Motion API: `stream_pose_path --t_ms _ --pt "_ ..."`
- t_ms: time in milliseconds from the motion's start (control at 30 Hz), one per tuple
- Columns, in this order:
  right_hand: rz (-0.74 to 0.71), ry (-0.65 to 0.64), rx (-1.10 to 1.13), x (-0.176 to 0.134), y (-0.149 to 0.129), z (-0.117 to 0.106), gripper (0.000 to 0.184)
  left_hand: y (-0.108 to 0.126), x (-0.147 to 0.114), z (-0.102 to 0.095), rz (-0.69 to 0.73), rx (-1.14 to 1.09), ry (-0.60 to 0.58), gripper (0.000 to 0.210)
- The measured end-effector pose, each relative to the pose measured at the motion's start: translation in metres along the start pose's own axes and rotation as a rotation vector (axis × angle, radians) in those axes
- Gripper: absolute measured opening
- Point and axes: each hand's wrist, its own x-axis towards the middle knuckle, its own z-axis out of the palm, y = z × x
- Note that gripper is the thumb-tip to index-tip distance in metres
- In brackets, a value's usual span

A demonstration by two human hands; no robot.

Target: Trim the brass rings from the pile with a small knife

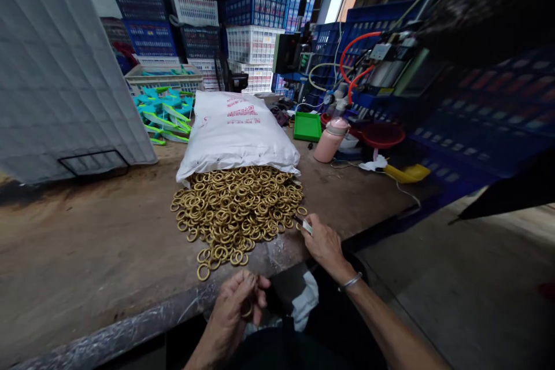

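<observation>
Head: heaped round brassy rings (243,202)

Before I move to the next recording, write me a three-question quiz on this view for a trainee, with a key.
1. True or false: the rings lie heaped at the near end of the sack.

2. Where is the right hand?
A) On top of the sack
B) At the edge of the heap of rings
C) Against the crates

3. Fill in: the bottle beside the green tray is mainly ____ in colour.

Key:
1. True.
2. B.
3. Pink.
</observation>
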Motion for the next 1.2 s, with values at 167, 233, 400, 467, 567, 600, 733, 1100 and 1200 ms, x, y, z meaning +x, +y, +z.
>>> stream_pose_path --t_ms 167,233,400,467,567,600,733,1100,1200 --pt "-0.017 -0.018 -0.037 0.005 0.005 0.006 0.013 0.006 0.002 0.002 -0.018 -0.207 0.018 0.015" --pt "-0.014 -0.016 -0.015 0.006 0.007 0.007 0.011 0.007 0.002 0.002 -0.055 -0.267 0.008 0.018" --pt "-0.040 0.002 0.144 0.003 0.007 0.009 0.005 0.006 0.004 0.002 -0.090 -0.325 0.032 0.017" --pt "-0.067 -0.025 0.310 -0.003 -0.002 0.011 0.006 0.005 0.006 0.002 -0.078 -0.275 0.037 0.021" --pt "-0.122 -0.124 0.651 -0.014 -0.025 0.011 0.015 0.005 0.009 0.002 0.034 -0.096 0.072 0.024" --pt "-0.119 -0.164 0.738 -0.019 -0.034 0.010 0.016 0.006 0.010 0.002 0.084 -0.011 0.107 0.025" --pt "-0.083 -0.392 1.017 -0.033 -0.064 0.004 0.012 0.011 0.011 -0.001 0.244 0.318 0.268 0.026" --pt "0.044 -0.652 1.257 -0.048 -0.080 0.010 0.016 0.007 0.011 -0.008 0.428 0.514 0.151 0.013" --pt "-0.059 -0.517 1.168 -0.048 -0.080 0.011 0.022 0.009 0.012 -0.005 0.373 0.410 0.179 0.015"
